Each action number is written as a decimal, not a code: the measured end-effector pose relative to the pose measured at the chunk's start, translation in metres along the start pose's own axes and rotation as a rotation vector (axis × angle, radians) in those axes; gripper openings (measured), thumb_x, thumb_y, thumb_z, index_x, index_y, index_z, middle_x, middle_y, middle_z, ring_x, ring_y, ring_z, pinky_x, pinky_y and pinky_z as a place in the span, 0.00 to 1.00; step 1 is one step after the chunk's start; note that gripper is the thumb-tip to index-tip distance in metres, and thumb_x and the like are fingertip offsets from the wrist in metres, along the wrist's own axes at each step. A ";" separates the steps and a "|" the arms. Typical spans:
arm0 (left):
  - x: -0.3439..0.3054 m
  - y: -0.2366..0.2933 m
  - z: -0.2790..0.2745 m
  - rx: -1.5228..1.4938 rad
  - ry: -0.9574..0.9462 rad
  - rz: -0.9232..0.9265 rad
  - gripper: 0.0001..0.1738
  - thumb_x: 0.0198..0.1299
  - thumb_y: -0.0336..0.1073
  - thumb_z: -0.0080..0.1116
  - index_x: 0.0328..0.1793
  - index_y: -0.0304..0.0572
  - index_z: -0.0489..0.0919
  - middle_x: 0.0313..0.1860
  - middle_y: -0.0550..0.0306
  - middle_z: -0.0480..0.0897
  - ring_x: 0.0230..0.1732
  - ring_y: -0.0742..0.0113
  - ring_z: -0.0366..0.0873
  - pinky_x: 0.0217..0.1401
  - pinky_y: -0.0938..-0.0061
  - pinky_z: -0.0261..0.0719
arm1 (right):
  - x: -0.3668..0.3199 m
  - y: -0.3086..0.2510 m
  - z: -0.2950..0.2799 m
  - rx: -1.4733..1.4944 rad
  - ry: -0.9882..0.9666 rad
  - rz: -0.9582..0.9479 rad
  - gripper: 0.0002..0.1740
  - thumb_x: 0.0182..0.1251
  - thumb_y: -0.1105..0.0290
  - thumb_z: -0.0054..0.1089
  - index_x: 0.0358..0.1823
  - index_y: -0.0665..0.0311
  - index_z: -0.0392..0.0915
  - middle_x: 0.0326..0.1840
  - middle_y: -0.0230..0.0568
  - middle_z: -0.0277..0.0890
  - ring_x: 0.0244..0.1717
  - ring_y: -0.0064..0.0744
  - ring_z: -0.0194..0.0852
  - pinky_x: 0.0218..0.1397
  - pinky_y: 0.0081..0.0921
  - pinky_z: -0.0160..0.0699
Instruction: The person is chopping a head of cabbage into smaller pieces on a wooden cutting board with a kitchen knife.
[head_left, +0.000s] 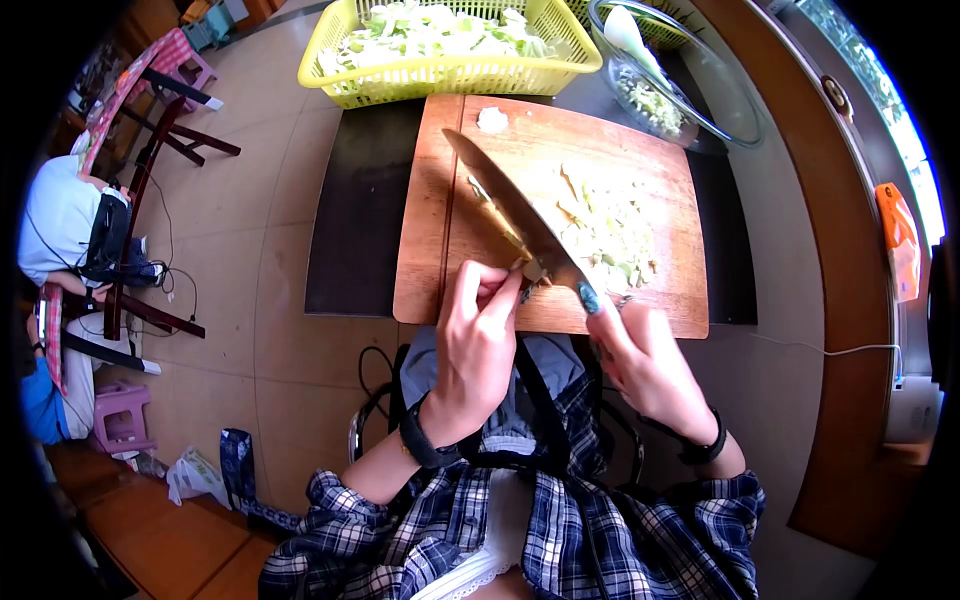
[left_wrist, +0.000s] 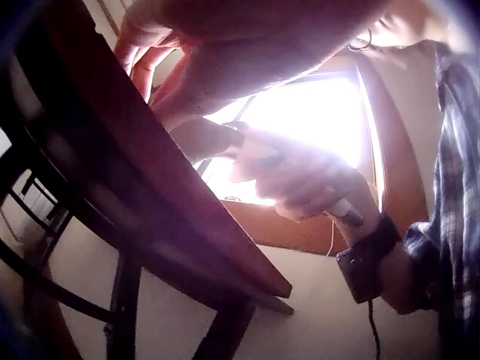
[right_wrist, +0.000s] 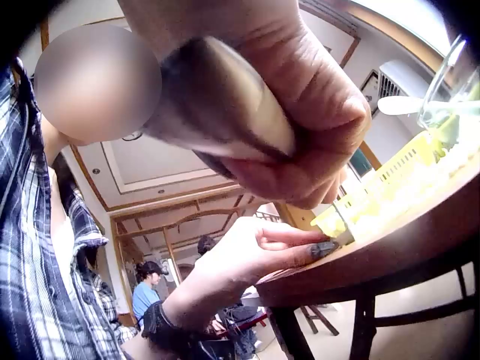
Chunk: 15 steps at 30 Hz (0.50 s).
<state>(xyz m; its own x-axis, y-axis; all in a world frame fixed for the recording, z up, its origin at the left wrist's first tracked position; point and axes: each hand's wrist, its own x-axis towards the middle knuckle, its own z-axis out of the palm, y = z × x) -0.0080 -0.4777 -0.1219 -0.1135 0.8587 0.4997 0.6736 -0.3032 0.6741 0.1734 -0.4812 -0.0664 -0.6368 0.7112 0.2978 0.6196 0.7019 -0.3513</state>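
My right hand (head_left: 645, 355) grips the handle (right_wrist: 240, 105) of a large kitchen knife (head_left: 500, 190), its blade slanting up and left over the wooden cutting board (head_left: 425, 230). At the board's near edge, my left hand (head_left: 475, 330) pinches a small pale brownish-green vegetable piece (head_left: 534, 271) between bent fingers, right beside the blade. Thin strips (head_left: 487, 203) lie along the blade's left side. Right of the knife, chopped pale green bits (head_left: 620, 240) are spread over the board. Near its far edge sits a small white piece (head_left: 491, 120).
A yellow plastic basket (head_left: 450, 75) of sliced pale green vegetable stands behind the board. At the back right, a glass bowl (head_left: 715, 125) contains chopped bits and a white spoon (head_left: 630, 40). The dark table (head_left: 345, 230) shows left of the board; people (head_left: 65, 220) sit farther left.
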 end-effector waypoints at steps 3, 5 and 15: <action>0.001 -0.002 0.000 -0.053 -0.005 -0.018 0.15 0.49 0.20 0.62 0.45 0.36 0.82 0.33 0.55 0.75 0.30 0.65 0.76 0.34 0.73 0.76 | 0.011 -0.005 -0.012 0.404 -0.239 0.390 0.15 0.65 0.81 0.47 0.53 0.75 0.68 0.21 0.41 0.61 0.17 0.35 0.59 0.20 0.28 0.59; 0.001 -0.001 -0.001 -0.055 -0.006 -0.018 0.15 0.49 0.21 0.62 0.45 0.35 0.82 0.34 0.55 0.75 0.30 0.64 0.76 0.34 0.73 0.76 | 0.010 -0.005 -0.009 0.200 -0.050 0.087 0.11 0.69 0.79 0.45 0.50 0.74 0.69 0.18 0.40 0.60 0.14 0.33 0.58 0.15 0.27 0.56; 0.003 0.001 -0.001 -0.063 -0.023 0.021 0.12 0.49 0.21 0.62 0.42 0.35 0.82 0.32 0.55 0.75 0.29 0.64 0.76 0.32 0.73 0.75 | -0.001 -0.002 -0.004 0.106 -0.135 0.106 0.28 0.57 0.84 0.50 0.62 0.75 0.62 0.27 0.46 0.62 0.26 0.40 0.60 0.30 0.32 0.62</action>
<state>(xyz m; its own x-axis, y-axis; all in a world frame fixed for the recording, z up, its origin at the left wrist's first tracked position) -0.0085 -0.4762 -0.1194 -0.0826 0.8609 0.5021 0.6281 -0.3462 0.6969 0.1748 -0.4835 -0.0630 -0.6306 0.7643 0.1348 0.6392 0.6099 -0.4684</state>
